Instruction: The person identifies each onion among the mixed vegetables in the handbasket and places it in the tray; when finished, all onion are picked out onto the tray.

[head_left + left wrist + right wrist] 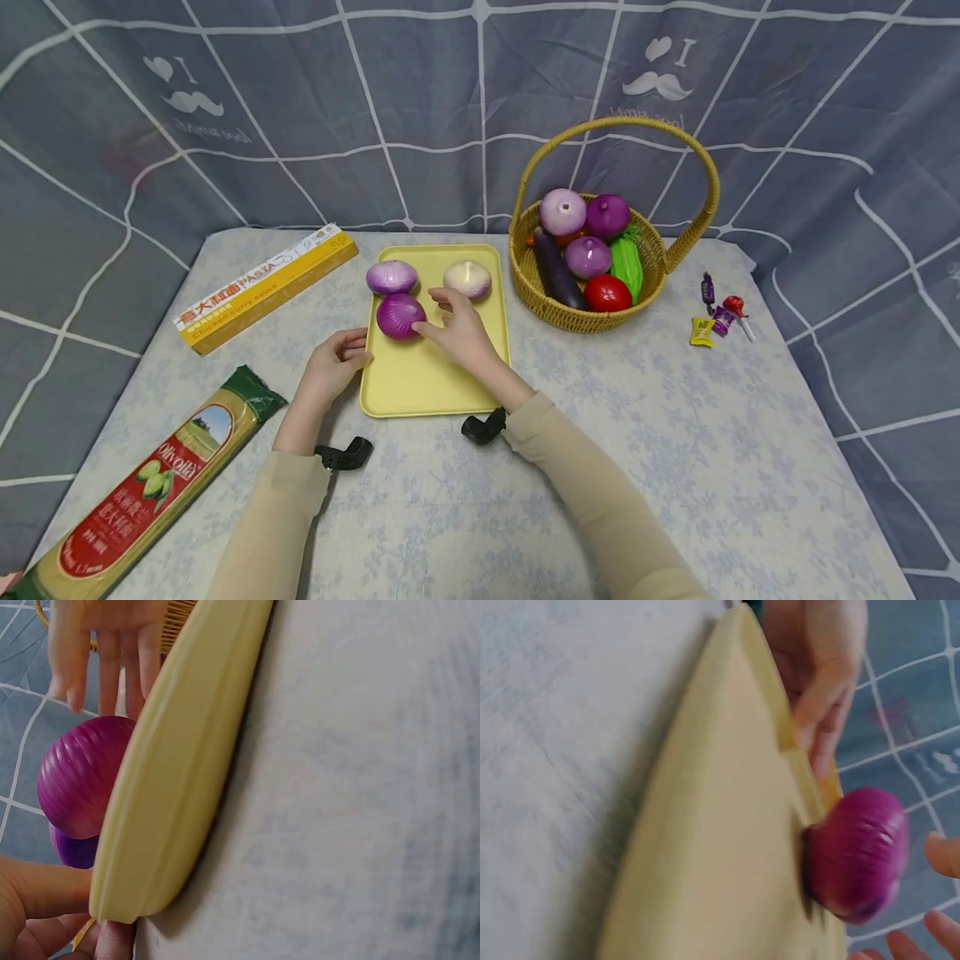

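Note:
A yellow tray [420, 383] lies on the table in the head view. My left hand [335, 364] holds its left rim, with the thumb above and the fingers at the outer side. On the tray sit a dark purple onion [400, 317], a paler purple onion [392, 277] behind it, and a round white vegetable with purple edges [467, 279]. Over the tray, my right hand [463, 332] is between the dark onion and the white vegetable, fingers spread and gripping nothing. In the right wrist view, a gap shows between its fingertips [943, 855] and the dark purple onion [859, 855].
Right of the tray stands a wicker basket [558, 315] with a tall handle, filled with several vegetables. Wrapped candies [702, 332] and a red lollipop [735, 306] lie farther right. A yellow pasta box [270, 287] and a spaghetti packet [153, 492] lie on the left.

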Demonstrator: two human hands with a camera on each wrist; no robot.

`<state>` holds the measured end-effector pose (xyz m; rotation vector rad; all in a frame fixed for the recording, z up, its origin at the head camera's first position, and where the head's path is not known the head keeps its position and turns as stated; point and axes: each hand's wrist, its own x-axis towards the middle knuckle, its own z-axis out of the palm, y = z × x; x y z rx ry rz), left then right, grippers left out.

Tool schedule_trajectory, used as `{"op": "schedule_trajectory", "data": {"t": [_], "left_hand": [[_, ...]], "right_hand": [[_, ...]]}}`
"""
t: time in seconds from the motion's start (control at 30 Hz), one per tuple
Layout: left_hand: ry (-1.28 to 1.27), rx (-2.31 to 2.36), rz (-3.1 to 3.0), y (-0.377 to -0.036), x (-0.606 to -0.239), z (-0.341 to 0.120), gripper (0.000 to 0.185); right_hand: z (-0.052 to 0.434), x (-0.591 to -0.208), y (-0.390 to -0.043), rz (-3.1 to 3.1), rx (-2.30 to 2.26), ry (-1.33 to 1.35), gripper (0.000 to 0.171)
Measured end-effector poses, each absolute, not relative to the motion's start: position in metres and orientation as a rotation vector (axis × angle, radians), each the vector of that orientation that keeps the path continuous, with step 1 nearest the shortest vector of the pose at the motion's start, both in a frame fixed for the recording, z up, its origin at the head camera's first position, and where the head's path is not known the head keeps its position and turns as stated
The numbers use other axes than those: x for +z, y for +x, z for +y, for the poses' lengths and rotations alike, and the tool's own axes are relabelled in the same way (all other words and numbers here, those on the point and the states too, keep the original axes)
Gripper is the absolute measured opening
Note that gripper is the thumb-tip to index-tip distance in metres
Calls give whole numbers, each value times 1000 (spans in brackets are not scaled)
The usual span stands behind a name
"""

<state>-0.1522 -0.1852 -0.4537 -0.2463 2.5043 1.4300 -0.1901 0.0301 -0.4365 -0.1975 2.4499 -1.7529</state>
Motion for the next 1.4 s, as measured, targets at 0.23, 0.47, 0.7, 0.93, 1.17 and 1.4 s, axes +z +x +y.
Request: {"op": "schedule_trajectory", "data": {"t": [0.23,0.47,0.7,0.93,1.17,1.4], "left_hand": [[-235,1448,2503,-149,-454,-188,48],[-212,1469,2476,-148,-455,-191,51],[-161,1486,2433,-146,-455,-196,56],[-144,1483,2425,-146,-454,-197,57],[-138,1491,2418,-148,-454,-196,57],[-140,1503,2407,-148,-456,-193,56]], "right_hand": [[60,-418,-185,2388,-1898,-233,46],[103,-400,-192,2441,-2012,-123,40],[151,-387,-206,2527,-2079,-27,42],[200,-387,-221,2586,-2044,158,49],[234,-394,-232,2728,-1846,347,62],[247,-399,-240,2778,-1659,398,73]]}}
